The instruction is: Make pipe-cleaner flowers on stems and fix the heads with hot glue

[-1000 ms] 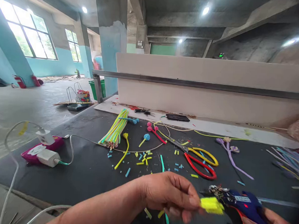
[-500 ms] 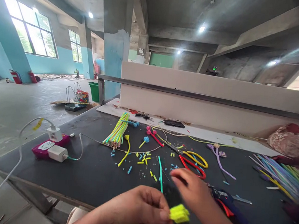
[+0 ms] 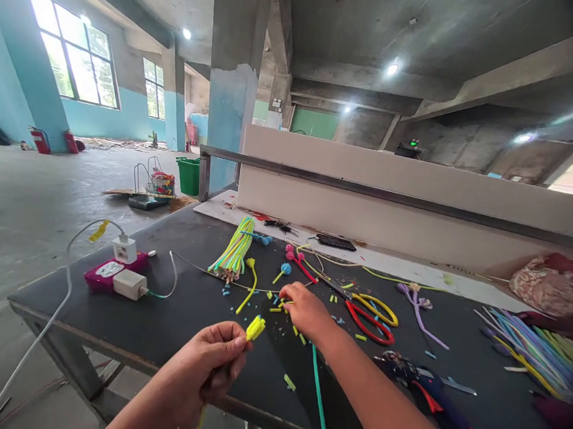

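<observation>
Low in front of me, my left hand (image 3: 220, 353) pinches a yellow pipe-cleaner flower (image 3: 255, 328) just below its bunched head; part of its stem shows beneath the hand. My right hand (image 3: 307, 313) reaches across to the scattered cuttings, its fingers closed around a short yellow pipe-cleaner piece (image 3: 288, 303), partly hidden by the fingertips. Around it lie other short yellow and blue pieces (image 3: 302, 339). A teal pipe cleaner (image 3: 318, 398) runs under my right forearm. Red-and-yellow-handled scissors (image 3: 370, 317) lie open to the right.
A bundle of pipe cleaners (image 3: 233, 250) stands at the back left, near a magenta power strip (image 3: 98, 283) with its cables. A glue gun (image 3: 431, 385) lies at right, before more pipe cleaners (image 3: 530, 349). A phone (image 3: 336, 242) rests by the white board (image 3: 364, 209).
My left hand has moved left and up with the yellow flower. My right hand has gone forward and left onto the cut pieces, closing its fingers there. The view has shifted slightly.
</observation>
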The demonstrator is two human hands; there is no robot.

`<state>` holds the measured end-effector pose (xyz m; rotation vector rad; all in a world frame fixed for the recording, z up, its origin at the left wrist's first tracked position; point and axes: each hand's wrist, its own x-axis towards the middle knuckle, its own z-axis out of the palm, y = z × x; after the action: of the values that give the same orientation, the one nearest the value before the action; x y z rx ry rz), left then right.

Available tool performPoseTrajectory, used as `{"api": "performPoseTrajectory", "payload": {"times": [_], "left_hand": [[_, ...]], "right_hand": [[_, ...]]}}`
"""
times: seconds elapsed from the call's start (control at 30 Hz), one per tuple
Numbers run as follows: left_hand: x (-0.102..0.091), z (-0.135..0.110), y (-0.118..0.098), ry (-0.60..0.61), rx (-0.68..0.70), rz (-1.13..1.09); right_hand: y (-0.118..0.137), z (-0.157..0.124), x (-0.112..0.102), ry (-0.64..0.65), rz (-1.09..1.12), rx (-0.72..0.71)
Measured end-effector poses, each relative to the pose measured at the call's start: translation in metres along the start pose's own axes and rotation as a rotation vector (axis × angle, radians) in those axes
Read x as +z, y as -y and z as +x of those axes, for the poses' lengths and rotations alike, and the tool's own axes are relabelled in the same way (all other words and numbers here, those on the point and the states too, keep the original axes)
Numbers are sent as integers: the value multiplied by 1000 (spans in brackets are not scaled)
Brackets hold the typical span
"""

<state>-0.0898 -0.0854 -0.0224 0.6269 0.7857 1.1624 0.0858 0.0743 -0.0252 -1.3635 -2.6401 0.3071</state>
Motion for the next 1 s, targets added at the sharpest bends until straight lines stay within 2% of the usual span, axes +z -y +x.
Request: {"api": "performPoseTrajectory", "payload": {"times": [0.17, 0.3, 0.43, 0.57, 0.67, 0.8, 1.0], "left_hand": [[15, 6, 9, 20, -3, -39], [31, 11, 16, 30, -42, -48], [48, 18, 23, 22, -57, 7], [63, 25, 30, 10, -57, 106], [68, 29, 32, 76, -152, 60], [70, 31, 32, 144, -275, -65], [75, 33, 34, 133, -284, -67]], "right_hand": [[18, -1, 10, 5, 110, -58], [15, -12, -6, -96, 287, -3], [1, -53, -38, -202, 532, 80], [-9, -99, -63, -218, 741, 126], [-11, -119, -74, -224, 843, 156], [-6, -133, -80, -184, 739, 199], [10, -143, -83, -247, 399, 79]]}}
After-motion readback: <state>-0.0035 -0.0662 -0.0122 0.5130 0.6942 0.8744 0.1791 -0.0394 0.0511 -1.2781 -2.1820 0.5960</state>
